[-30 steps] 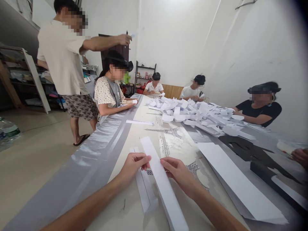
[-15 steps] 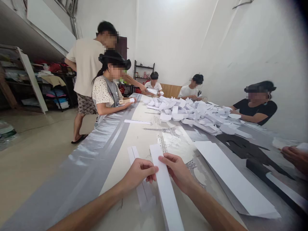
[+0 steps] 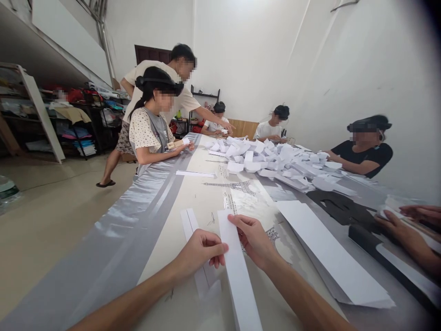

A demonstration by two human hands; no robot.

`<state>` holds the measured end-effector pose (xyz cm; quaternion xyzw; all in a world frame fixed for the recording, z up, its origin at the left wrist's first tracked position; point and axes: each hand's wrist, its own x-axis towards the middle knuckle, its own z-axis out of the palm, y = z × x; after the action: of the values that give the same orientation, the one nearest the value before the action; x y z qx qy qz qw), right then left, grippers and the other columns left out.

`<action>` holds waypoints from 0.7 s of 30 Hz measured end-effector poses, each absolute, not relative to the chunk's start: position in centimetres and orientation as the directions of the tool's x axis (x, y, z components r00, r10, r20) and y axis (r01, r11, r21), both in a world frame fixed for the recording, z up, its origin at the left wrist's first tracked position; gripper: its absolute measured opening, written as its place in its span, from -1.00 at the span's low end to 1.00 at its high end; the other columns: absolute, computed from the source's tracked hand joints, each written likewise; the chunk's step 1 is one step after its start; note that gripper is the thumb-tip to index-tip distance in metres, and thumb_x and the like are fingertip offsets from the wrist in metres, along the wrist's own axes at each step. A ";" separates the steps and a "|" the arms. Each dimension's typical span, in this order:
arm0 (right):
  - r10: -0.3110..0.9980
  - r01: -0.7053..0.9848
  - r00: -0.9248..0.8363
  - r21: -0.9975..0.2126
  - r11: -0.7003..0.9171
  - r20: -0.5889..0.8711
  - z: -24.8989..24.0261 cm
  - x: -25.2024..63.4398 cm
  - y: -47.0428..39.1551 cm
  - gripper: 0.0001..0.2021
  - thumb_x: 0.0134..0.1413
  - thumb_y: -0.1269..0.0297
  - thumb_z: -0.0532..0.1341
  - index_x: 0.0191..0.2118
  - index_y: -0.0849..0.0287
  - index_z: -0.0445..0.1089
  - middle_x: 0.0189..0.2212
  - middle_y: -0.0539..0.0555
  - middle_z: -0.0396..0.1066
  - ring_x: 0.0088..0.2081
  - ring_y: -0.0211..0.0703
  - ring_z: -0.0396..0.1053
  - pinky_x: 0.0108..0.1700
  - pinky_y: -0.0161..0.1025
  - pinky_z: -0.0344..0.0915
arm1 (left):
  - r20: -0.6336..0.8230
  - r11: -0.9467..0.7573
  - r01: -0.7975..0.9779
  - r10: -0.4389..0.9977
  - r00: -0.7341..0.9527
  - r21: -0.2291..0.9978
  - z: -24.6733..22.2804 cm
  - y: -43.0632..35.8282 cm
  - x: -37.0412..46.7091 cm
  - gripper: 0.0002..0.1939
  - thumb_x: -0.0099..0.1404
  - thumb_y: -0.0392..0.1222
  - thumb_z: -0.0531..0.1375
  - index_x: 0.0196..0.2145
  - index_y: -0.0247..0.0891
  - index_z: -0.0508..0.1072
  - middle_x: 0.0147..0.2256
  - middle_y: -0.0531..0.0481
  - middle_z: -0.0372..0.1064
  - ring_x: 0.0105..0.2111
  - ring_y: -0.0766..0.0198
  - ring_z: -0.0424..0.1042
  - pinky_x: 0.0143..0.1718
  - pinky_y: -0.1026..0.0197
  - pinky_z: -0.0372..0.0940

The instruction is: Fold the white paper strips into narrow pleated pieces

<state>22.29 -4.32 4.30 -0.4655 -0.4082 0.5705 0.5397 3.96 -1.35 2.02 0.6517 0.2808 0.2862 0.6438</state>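
A long white folded paper strip (image 3: 240, 280) runs up toward me from the lower edge of the view, held between both hands. My left hand (image 3: 206, 250) pinches its left edge between thumb and fingers. My right hand (image 3: 253, 236) grips the right edge near the far end, thumb on top and fingers underneath. Beneath and left of my left hand lies another creased white strip (image 3: 189, 220) on the tablecloth. To the right rests a stack of long white paper sheets (image 3: 334, 253).
A heap of folded white paper pieces (image 3: 272, 156) covers the table's far middle. A thin white strip (image 3: 195, 174) lies farther left. Black material (image 3: 339, 207) lies at right, near another person's hands (image 3: 406, 230). Several people sit around the table; one person (image 3: 158, 92) leans over it.
The standing person has leaned forward, reaching farther over the table. Another person's hands have come farther into view at right. My right hand has shifted slightly up along the strip.
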 end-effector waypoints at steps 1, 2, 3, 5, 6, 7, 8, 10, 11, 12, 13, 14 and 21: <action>0.996 -0.237 0.016 -0.968 -0.087 -0.093 4.3 22.3 -4.3 -0.62 0.07 -0.03 0.42 -0.49 0.18 0.42 -0.54 -0.04 0.30 -0.47 -0.25 0.22 -0.37 -0.23 0.17 | 0.010 -0.012 -0.001 0.734 0.679 1.000 2.0 -1.3 3.9 -0.66 0.27 -0.04 0.30 -0.56 -0.31 0.51 -0.55 -0.03 0.48 -0.59 0.38 0.33 -0.52 0.31 0.19; 0.995 -0.239 0.015 -0.967 -0.088 -0.094 4.2 22.3 -4.3 -0.62 0.07 -0.03 0.41 -0.49 0.18 0.42 -0.54 -0.04 0.32 -0.47 -0.24 0.23 -0.36 -0.23 0.18 | 0.007 -0.010 0.001 0.735 0.678 1.000 2.0 -1.3 3.9 -0.66 0.27 -0.04 0.30 -0.56 -0.31 0.51 -0.55 -0.03 0.48 -0.59 0.38 0.33 -0.52 0.31 0.19; 0.996 -0.241 0.011 -0.967 -0.088 -0.094 4.2 22.4 -4.2 -0.61 0.08 -0.04 0.41 -0.49 0.18 0.42 -0.54 -0.03 0.33 -0.46 -0.24 0.24 -0.36 -0.22 0.19 | 0.003 -0.009 0.005 0.737 0.676 1.000 2.0 -1.4 3.9 -0.65 0.28 -0.04 0.30 -0.56 -0.31 0.51 -0.55 -0.02 0.48 -0.59 0.38 0.33 -0.52 0.31 0.19; 0.996 -0.246 -0.010 -0.966 -0.085 -0.085 4.2 22.4 -4.2 -0.61 0.09 -0.05 0.40 -0.48 0.18 0.44 -0.53 -0.01 0.36 -0.46 -0.23 0.26 -0.34 -0.21 0.20 | 0.000 -0.010 0.011 0.739 0.674 1.000 2.0 -1.4 3.9 -0.65 0.28 -0.03 0.30 -0.56 -0.31 0.51 -0.55 -0.02 0.48 -0.58 0.38 0.33 -0.51 0.31 0.18; 0.997 -0.247 -0.022 -0.965 -0.082 -0.079 4.2 22.5 -4.1 -0.61 0.09 -0.06 0.40 -0.47 0.19 0.45 -0.52 0.00 0.37 -0.46 -0.22 0.27 -0.34 -0.21 0.21 | 0.001 -0.011 0.011 0.738 0.674 1.000 2.1 -1.4 3.9 -0.65 0.28 -0.03 0.30 -0.56 -0.31 0.51 -0.55 -0.02 0.48 -0.58 0.38 0.33 -0.51 0.31 0.19; 0.997 -0.249 -0.033 -0.965 -0.079 -0.073 4.1 22.6 -4.1 -0.61 0.09 -0.06 0.39 -0.46 0.19 0.46 -0.52 0.00 0.39 -0.46 -0.22 0.28 -0.34 -0.20 0.21 | 0.003 -0.012 0.009 0.738 0.674 1.000 2.1 -1.4 3.9 -0.65 0.28 -0.03 0.30 -0.56 -0.31 0.51 -0.54 -0.03 0.48 -0.58 0.38 0.33 -0.51 0.31 0.19; 0.997 -0.250 -0.045 -0.965 -0.076 -0.067 4.1 22.6 -4.1 -0.61 0.09 -0.07 0.39 -0.45 0.19 0.47 -0.51 0.01 0.40 -0.46 -0.21 0.29 -0.34 -0.20 0.22 | 0.005 -0.013 0.007 0.738 0.675 1.000 2.1 -1.4 3.9 -0.66 0.27 -0.03 0.30 -0.56 -0.31 0.51 -0.54 -0.03 0.48 -0.59 0.38 0.33 -0.51 0.31 0.19; 0.996 -0.254 -0.068 -0.964 -0.076 -0.061 4.1 22.7 -4.1 -0.60 0.09 -0.08 0.39 -0.44 0.20 0.48 -0.51 0.03 0.42 -0.45 -0.20 0.31 -0.34 -0.19 0.22 | 0.008 -0.012 0.001 0.737 0.675 1.000 2.1 -1.4 3.9 -0.66 0.27 -0.04 0.31 -0.56 -0.31 0.51 -0.55 -0.03 0.49 -0.59 0.37 0.33 -0.51 0.31 0.19; 0.995 -0.253 -0.076 -0.964 -0.078 -0.060 4.0 22.8 -4.0 -0.60 0.09 -0.09 0.39 -0.44 0.20 0.48 -0.51 0.03 0.43 -0.45 -0.19 0.31 -0.34 -0.19 0.23 | 0.008 -0.010 -0.001 0.737 0.676 1.000 2.1 -1.4 3.9 -0.67 0.26 -0.04 0.31 -0.55 -0.31 0.50 -0.54 -0.03 0.49 -0.58 0.37 0.33 -0.51 0.31 0.19; 0.995 -0.251 -0.082 -0.965 -0.082 -0.063 4.0 22.9 -4.0 -0.60 0.09 -0.09 0.39 -0.44 0.19 0.48 -0.51 0.03 0.43 -0.45 -0.20 0.31 -0.34 -0.19 0.23 | 0.008 -0.009 -0.002 0.737 0.676 1.000 2.2 -1.4 3.9 -0.67 0.26 -0.04 0.31 -0.55 -0.31 0.50 -0.54 -0.03 0.49 -0.58 0.37 0.33 -0.51 0.31 0.19; 0.994 -0.247 -0.085 -0.965 -0.087 -0.068 4.0 22.9 -4.0 -0.60 0.10 -0.08 0.38 -0.44 0.19 0.48 -0.51 0.03 0.43 -0.46 -0.20 0.31 -0.35 -0.20 0.22 | 0.008 -0.008 -0.003 0.736 0.677 1.000 2.2 -1.5 3.9 -0.67 0.26 -0.05 0.31 -0.55 -0.31 0.51 -0.54 -0.03 0.49 -0.58 0.37 0.33 -0.51 0.31 0.19; 0.994 -0.242 -0.085 -0.966 -0.093 -0.074 4.0 22.9 -4.0 -0.61 0.11 -0.08 0.38 -0.44 0.19 0.48 -0.51 0.02 0.42 -0.46 -0.21 0.30 -0.35 -0.20 0.22 | 0.008 -0.007 -0.003 0.736 0.677 1.000 2.2 -1.5 3.9 -0.67 0.26 -0.05 0.31 -0.55 -0.31 0.51 -0.54 -0.03 0.49 -0.58 0.37 0.33 -0.51 0.31 0.20; 0.999 -0.269 0.005 -0.962 -0.047 -0.050 4.1 23.1 -3.7 -0.65 0.09 0.00 0.42 -0.47 0.18 0.47 -0.51 -0.02 0.37 -0.44 -0.25 0.27 -0.33 -0.24 0.23 | 0.001 -0.008 0.008 0.724 0.690 1.000 2.0 -1.7 3.9 -0.68 0.27 -0.06 0.30 -0.55 -0.31 0.50 -0.54 -0.02 0.48 -0.57 0.38 0.33 -0.50 0.31 0.19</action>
<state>23.09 -3.71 4.07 -0.4427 -0.4123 0.5722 0.5537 3.95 -1.68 1.96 0.6538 0.2796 0.2769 0.6463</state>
